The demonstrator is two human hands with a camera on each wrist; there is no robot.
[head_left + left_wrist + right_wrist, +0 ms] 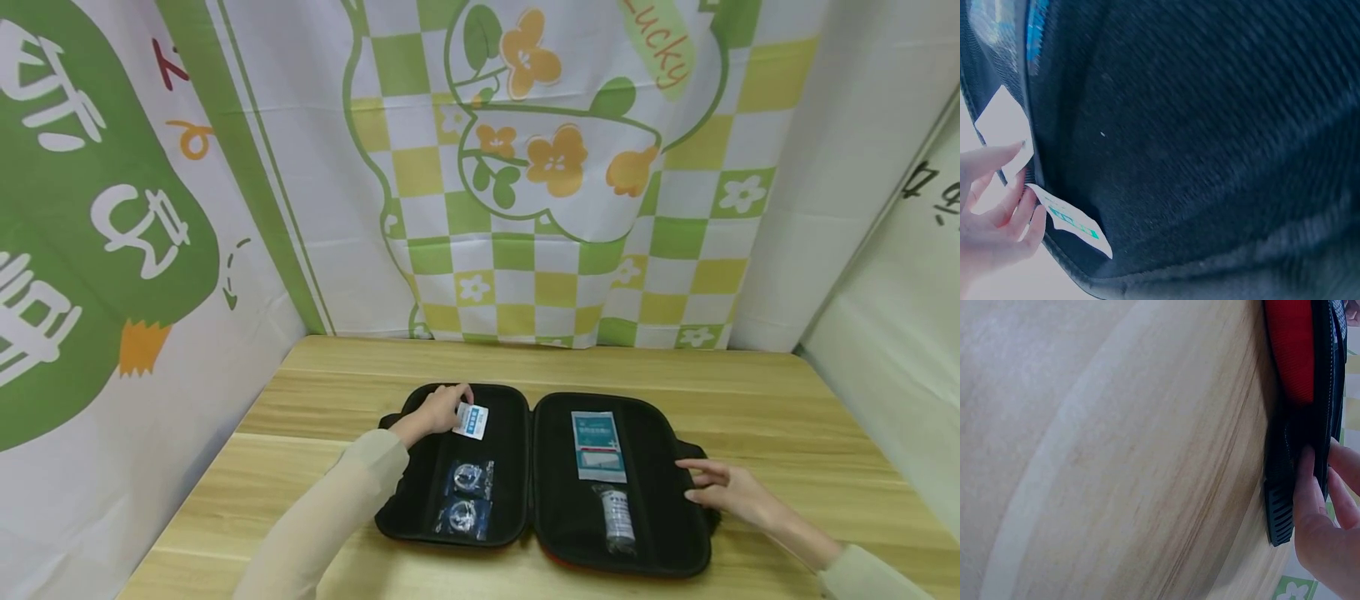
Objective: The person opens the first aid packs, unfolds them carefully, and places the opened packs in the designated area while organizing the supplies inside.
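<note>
A black zip case (531, 475) with a red outer shell lies unfolded on the table. Over its left half, my left hand (438, 410) pinches a small white packet (1007, 128) between thumb and fingers. Another white packet (1075, 222) with green print lies against its fingertips in the left wrist view. In the head view a white packet (471, 421) with a blue label shows beside these fingers. At the case's right edge, my right hand (723, 487) grips the rim, with fingers on both sides of it in the right wrist view.
Two clear-and-blue packets (465, 498) with round contents are in the left half. A teal-and-white packet (598, 446) and a wrapped white roll (618, 517) are in the right half. Printed curtains (540, 275) hang behind the wooden table (780, 400).
</note>
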